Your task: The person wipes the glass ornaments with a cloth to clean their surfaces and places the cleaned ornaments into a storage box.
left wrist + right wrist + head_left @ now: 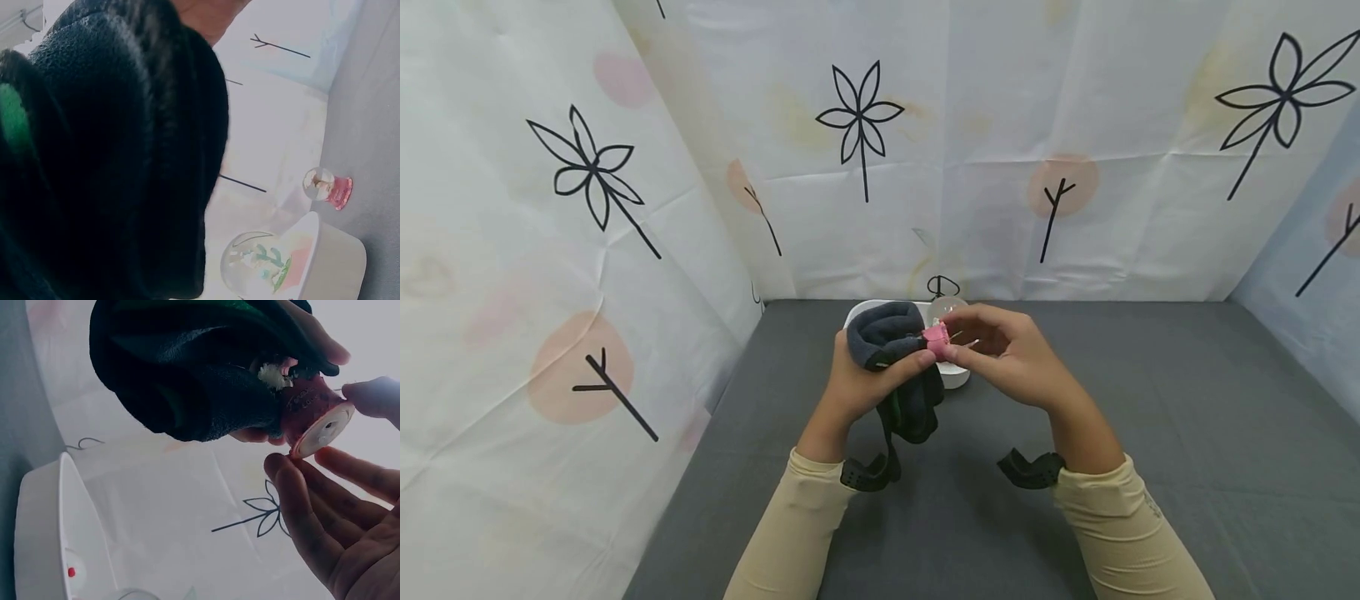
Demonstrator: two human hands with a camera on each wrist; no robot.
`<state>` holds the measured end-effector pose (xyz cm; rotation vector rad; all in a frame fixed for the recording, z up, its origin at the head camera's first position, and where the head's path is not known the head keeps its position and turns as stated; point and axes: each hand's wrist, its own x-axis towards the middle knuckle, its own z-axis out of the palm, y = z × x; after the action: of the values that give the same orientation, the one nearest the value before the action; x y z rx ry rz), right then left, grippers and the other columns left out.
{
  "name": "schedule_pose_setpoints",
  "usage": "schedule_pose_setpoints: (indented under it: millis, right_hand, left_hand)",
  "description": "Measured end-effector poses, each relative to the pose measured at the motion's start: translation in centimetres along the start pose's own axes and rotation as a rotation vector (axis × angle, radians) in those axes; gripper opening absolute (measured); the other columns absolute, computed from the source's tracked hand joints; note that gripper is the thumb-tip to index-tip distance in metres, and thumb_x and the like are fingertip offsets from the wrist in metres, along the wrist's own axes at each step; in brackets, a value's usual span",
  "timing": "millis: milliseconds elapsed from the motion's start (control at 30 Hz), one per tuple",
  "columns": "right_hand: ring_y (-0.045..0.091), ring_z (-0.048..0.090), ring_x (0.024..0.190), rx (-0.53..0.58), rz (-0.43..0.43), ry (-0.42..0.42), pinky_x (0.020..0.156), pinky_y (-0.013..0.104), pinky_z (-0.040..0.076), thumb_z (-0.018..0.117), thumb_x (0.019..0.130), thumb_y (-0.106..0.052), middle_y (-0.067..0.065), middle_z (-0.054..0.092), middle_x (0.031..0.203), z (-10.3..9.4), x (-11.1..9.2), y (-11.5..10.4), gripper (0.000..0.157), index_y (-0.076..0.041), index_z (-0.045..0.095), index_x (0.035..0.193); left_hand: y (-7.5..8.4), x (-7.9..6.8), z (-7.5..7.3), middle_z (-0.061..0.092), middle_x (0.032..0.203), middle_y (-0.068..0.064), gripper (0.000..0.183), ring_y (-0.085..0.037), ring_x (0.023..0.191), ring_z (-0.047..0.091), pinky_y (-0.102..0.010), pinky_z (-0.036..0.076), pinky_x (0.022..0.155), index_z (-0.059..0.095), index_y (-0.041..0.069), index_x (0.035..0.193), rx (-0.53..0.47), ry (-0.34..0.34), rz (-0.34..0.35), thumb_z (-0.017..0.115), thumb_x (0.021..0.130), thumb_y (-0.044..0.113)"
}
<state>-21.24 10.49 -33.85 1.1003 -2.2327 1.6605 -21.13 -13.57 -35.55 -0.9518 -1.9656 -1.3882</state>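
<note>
In the head view my left hand (pixel 859 390) grips a bunched dark cloth (pixel 887 327), its thumb reaching to the pink base (pixel 937 340) of a small snow globe. The cloth covers most of the globe part. My right hand (pixel 1021 360) pinches the rim of that base between thumb and fingers. Seen from the right wrist, the base (pixel 307 414) has lettering on its side and a white underside. Folds of cloth (pixel 125 162) fill much of the left wrist view, with a green patch at one edge.
Behind the hands a white bin (pixel 957 377) stands on the grey tabletop (pixel 1150 400). A large clear globe (pixel 240 265) shows inside the bin. Beyond it sits another small snow globe (pixel 339 192) with a pink base. Patterned fabric (pixel 985 217) hangs around the table.
</note>
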Motion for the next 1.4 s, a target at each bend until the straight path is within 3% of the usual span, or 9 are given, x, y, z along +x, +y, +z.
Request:
schedule_pose_setpoints:
  millis: [100,233,400,633,833,1000,1233,1400]
  right_hand:
    - [0.011,0.073,0.111,-0.009,-0.046,-0.001,0.09,0.028,0.063,0.08,0.089,0.006,0.014,0.071,0.13,-0.1,0.1,0.1,0.048,0.0,0.067,0.135]
    - [0.015,0.067,0.124,-0.008,-0.182,-0.012,0.094,0.035,0.063,0.085,0.079,0.015,0.015,0.066,0.137,-0.3,0.2,0.4,0.063,0.002,0.064,0.137]
    - [0.018,0.064,0.129,0.007,-0.28,-0.032,0.095,0.034,0.062,0.085,0.076,0.019,0.014,0.066,0.138,-0.3,0.3,0.4,0.06,0.001,0.068,0.13]
    - [0.017,0.069,0.112,0.05,-0.299,-0.022,0.083,0.032,0.065,0.084,0.073,0.022,0.017,0.071,0.123,-0.1,0.3,0.3,0.052,0.006,0.072,0.121]
    - [0.011,0.074,0.093,0.012,-0.187,0.041,0.076,0.027,0.064,0.081,0.081,0.016,0.015,0.076,0.109,0.5,0.1,0.3,0.039,0.003,0.075,0.117]
    - [0.008,0.075,0.094,0.001,-0.143,0.073,0.077,0.026,0.064,0.079,0.085,0.013,0.018,0.076,0.109,0.8,0.0,0.3,0.034,0.002,0.075,0.117]
    - [0.017,0.068,0.116,0.028,-0.272,0.004,0.09,0.035,0.064,0.089,0.069,0.019,0.011,0.07,0.13,0.3,0.3,0.4,0.063,0.006,0.068,0.127]
    - [0.017,0.065,0.122,0.007,-0.321,-0.006,0.092,0.033,0.063,0.089,0.069,0.019,0.018,0.068,0.127,0.4,0.4,0.3,0.062,0.003,0.069,0.126]
  left_hand:
    - [-0.1,0.0,-0.1,0.078,0.109,-0.007,0.03,-0.02,0.106,0.07,-0.035,0.059,0.096,0.081,0.008,0.108,0.048,0.016,0.024,0.092,0.081,0.013]
    - [-0.1,0.0,-0.2,0.078,0.109,-0.008,0.03,-0.022,0.106,0.07,-0.036,0.059,0.097,0.081,0.007,0.108,0.077,0.024,0.046,0.092,0.08,0.012]
    - [-0.1,0.0,-0.3,0.077,0.108,-0.008,0.031,-0.021,0.104,0.069,-0.036,0.059,0.096,0.08,0.007,0.11,0.049,0.018,0.033,0.091,0.081,0.01]
    - [0.1,0.1,-0.3,0.076,0.104,-0.006,0.023,-0.019,0.101,0.067,-0.035,0.058,0.093,0.081,0.009,0.105,-0.013,-0.006,0.027,0.089,0.084,0.01]
    - [0.3,0.1,-0.3,0.075,0.104,-0.005,0.023,-0.02,0.101,0.066,-0.034,0.058,0.091,0.08,0.009,0.105,-0.067,-0.016,0.011,0.089,0.084,0.009]
    - [0.2,0.2,-0.3,0.075,0.103,-0.003,0.02,-0.018,0.098,0.066,-0.034,0.058,0.087,0.08,0.011,0.102,-0.024,-0.001,0.02,0.089,0.084,0.013]
    - [0.2,0.2,-0.4,0.075,0.103,-0.003,0.021,-0.016,0.096,0.066,-0.033,0.058,0.083,0.08,0.012,0.102,0.056,0.017,0.017,0.089,0.084,0.019]
    - [0.3,0.2,-0.5,0.077,0.105,-0.006,0.021,-0.019,0.099,0.068,-0.034,0.059,0.087,0.081,0.011,0.101,0.056,0.019,0.017,0.089,0.084,0.017]
